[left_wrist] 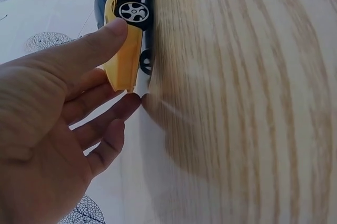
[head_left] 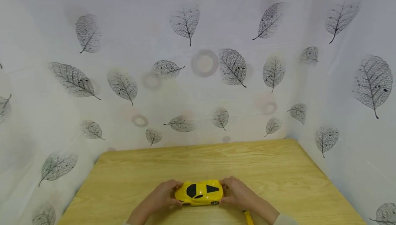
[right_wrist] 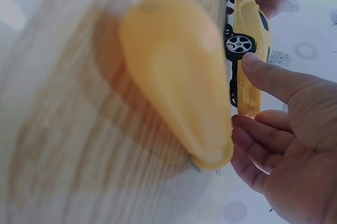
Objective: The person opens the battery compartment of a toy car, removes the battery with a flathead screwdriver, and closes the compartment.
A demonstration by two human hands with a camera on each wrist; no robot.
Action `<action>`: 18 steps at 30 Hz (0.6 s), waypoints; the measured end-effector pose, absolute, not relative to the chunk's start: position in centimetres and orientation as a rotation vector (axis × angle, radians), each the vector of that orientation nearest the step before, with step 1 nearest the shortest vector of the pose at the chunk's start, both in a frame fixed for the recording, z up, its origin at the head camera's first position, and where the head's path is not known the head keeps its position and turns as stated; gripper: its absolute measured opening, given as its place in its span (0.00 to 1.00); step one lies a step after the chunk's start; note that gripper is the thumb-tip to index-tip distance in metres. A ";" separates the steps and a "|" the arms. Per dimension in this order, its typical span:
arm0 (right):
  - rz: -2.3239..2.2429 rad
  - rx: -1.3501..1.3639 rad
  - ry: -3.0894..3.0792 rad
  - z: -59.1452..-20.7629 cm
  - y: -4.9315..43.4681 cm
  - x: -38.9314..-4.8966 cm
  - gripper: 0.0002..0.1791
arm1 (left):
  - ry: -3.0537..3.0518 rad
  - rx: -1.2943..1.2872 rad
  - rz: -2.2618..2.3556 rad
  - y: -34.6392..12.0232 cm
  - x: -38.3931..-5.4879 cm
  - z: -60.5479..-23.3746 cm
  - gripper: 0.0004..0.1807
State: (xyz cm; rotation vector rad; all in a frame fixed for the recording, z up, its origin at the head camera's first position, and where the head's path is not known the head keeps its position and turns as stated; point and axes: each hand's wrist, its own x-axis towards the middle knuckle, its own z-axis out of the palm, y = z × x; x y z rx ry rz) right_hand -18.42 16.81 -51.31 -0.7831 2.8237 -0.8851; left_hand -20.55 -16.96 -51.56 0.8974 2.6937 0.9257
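A yellow toy car with black windows is held between my two hands, side-on at the near middle of the table. My left hand grips its left end; in the left wrist view the thumb presses beside a silver-spoked wheel. The right end is gripped by my right hand, its thumb just by another wheel in the right wrist view. The wheels are right at the tabletop.
Close to my right wrist lies a yellow, rounded, elongated object, large and blurred in the right wrist view. White leaf-printed sheeting rises behind the table and along both its sides.
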 end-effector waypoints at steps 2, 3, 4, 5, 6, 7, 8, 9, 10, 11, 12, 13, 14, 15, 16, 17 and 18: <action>-0.878 -0.777 2.824 -51.2 16.8 -18.3 0.37 | 2.655 0.881 0.966 -17.1 -20.6 -51.6 0.35; -0.881 -0.782 2.820 -51.1 16.8 -18.3 0.37 | 2.635 0.870 0.987 -17.2 -20.6 -51.6 0.35; -0.881 -0.783 2.812 -51.0 16.8 -18.3 0.37 | 2.619 0.859 1.002 -17.2 -20.6 -51.6 0.35; -0.890 -0.791 2.800 -51.0 16.9 -18.3 0.37 | 2.604 0.846 1.014 -17.3 -20.7 -51.5 0.34; -0.903 -0.799 2.785 -50.9 16.9 -18.4 0.36 | 2.586 0.829 1.029 -17.4 -20.7 -51.5 0.34; -0.924 -0.805 2.765 -50.8 16.9 -18.5 0.35 | 2.572 0.817 1.042 -17.4 -20.7 -51.4 0.34; -0.964 -0.809 2.738 -50.8 17.0 -18.6 0.33 | 2.560 0.804 1.053 -17.4 -20.7 -51.3 0.33; -1.007 -0.808 2.712 -50.8 17.0 -18.7 0.31 | 2.551 0.791 1.059 -17.4 -20.7 -51.2 0.33; -1.050 -0.803 2.692 -50.9 17.0 -18.8 0.29 | 2.547 0.780 1.063 -17.4 -20.8 -51.1 0.33; -1.101 -0.793 2.668 -51.0 17.0 -19.0 0.26 | 2.546 0.768 1.063 -17.3 -20.8 -51.0 0.32; -1.148 -0.781 2.650 -51.1 17.0 -19.2 0.22 | 2.547 0.760 1.067 -17.3 -20.9 -50.9 0.32; -1.192 -0.769 2.636 -51.3 17.0 -19.3 0.20 | 2.548 0.754 1.069 -17.2 -20.9 -50.9 0.32; -1.230 -0.751 2.624 -51.4 17.0 -19.5 0.17 | 2.551 0.745 1.069 -17.1 -21.0 -50.9 0.32; -1.254 -0.741 2.620 -51.6 17.0 -19.6 0.16 | 2.554 0.736 1.069 -17.0 -21.0 -50.9 0.32; -1.276 -0.731 2.612 -51.7 17.1 -19.8 0.16 | 2.558 0.729 1.068 -16.9 -21.1 -51.0 0.33; -1.291 -0.720 2.602 -51.8 17.1 -19.9 0.16 | 2.561 0.723 1.065 -16.9 -21.1 -51.0 0.34; -1.298 -0.716 2.597 -51.9 17.1 -20.0 0.17 | 2.561 0.719 1.063 -16.8 -21.2 -51.1 0.36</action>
